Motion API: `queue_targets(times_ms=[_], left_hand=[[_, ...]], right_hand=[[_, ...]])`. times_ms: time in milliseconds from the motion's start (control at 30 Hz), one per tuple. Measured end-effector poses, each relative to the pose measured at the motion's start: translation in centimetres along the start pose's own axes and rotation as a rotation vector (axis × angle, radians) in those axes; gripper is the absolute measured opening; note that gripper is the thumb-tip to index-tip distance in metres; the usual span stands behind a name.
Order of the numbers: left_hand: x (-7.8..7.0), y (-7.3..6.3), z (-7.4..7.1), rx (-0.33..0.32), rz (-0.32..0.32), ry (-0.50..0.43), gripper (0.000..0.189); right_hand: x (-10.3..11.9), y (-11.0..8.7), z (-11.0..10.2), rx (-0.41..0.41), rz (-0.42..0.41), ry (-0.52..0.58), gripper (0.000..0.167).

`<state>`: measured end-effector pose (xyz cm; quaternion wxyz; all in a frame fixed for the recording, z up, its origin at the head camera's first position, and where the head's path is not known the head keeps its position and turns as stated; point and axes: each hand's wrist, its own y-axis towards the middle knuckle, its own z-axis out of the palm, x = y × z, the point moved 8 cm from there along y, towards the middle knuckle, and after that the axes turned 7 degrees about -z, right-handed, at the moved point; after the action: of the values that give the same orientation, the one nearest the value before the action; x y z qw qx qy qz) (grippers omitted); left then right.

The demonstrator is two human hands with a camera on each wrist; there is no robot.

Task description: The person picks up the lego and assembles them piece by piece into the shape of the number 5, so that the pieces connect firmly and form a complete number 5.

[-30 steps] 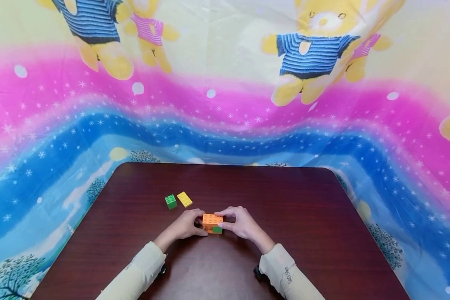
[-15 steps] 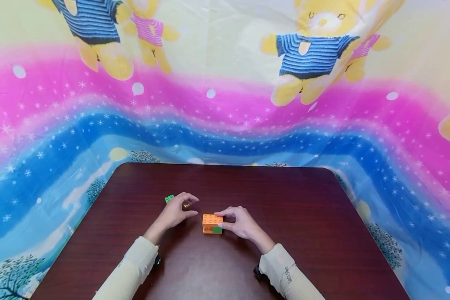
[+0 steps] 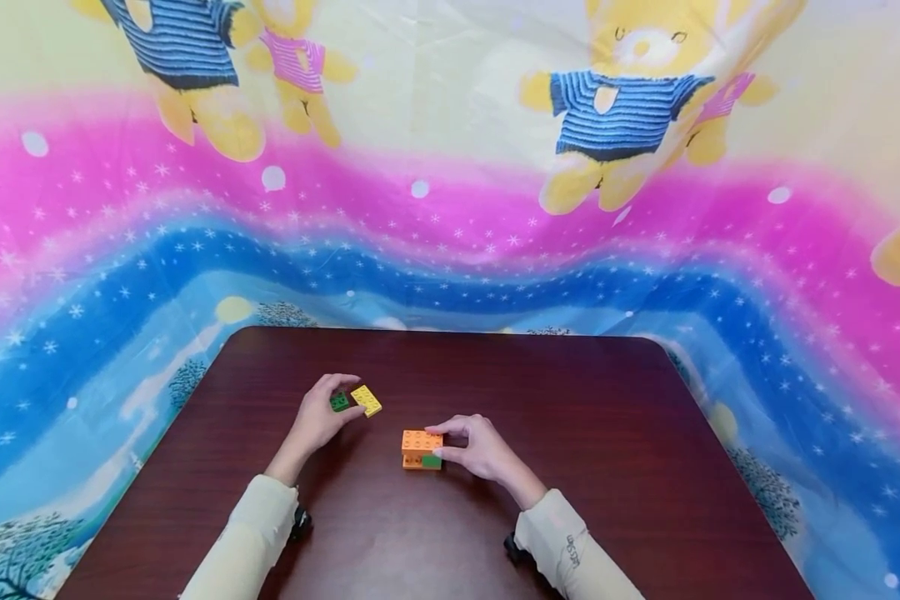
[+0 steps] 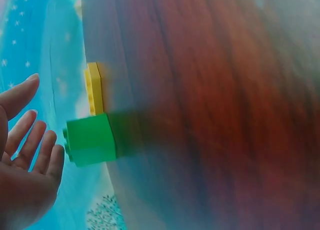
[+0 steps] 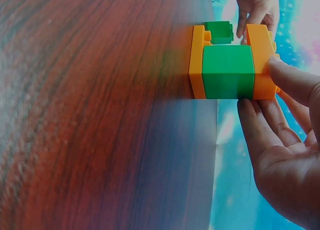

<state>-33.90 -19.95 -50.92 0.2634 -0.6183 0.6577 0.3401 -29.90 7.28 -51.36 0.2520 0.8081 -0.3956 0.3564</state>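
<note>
My left hand (image 3: 320,417) hovers around a loose green brick (image 3: 339,401), thumb and fingers spread apart. In the left wrist view its fingertips come close to the studded top of that green brick (image 4: 91,140), with nothing gripped. A flat yellow brick (image 3: 366,400) lies right beside it. At the table's middle stands a small stack: an orange plate (image 5: 198,63) below, a green brick (image 5: 228,73) at one end, and another orange plate (image 3: 422,440) across the top. My right hand (image 3: 480,447) pinches the stack's right end between thumb and fingers.
Everything sits on a dark reddish-brown table (image 3: 570,400) with rounded far corners. Behind its far edge hangs a cloth (image 3: 450,275) printed with bears and snowflakes.
My left hand has left the stack and moved left and away from me, past the yellow brick to the loose green brick. The right hand keeps its hold on the stack.
</note>
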Motion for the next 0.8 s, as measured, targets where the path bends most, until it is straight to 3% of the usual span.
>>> queue_targets(times_ms=[433,633,800], left_hand=[[2.5,0.0,-1.7,-0.089,-0.055,-0.052,0.057],[3.5,0.0,-2.9,-0.120,-0.130,-0.049,0.059],[4.4,-0.1,-2.6,-0.085,-0.210,-0.101,0.060]], right_hand=[[-0.1,-0.1,0.1,-0.001,0.005,0.008,0.040],[0.2,0.0,0.1,-0.004,0.000,0.018,0.039],[0.1,-0.1,0.0,0.000,0.010,0.023,0.039]])
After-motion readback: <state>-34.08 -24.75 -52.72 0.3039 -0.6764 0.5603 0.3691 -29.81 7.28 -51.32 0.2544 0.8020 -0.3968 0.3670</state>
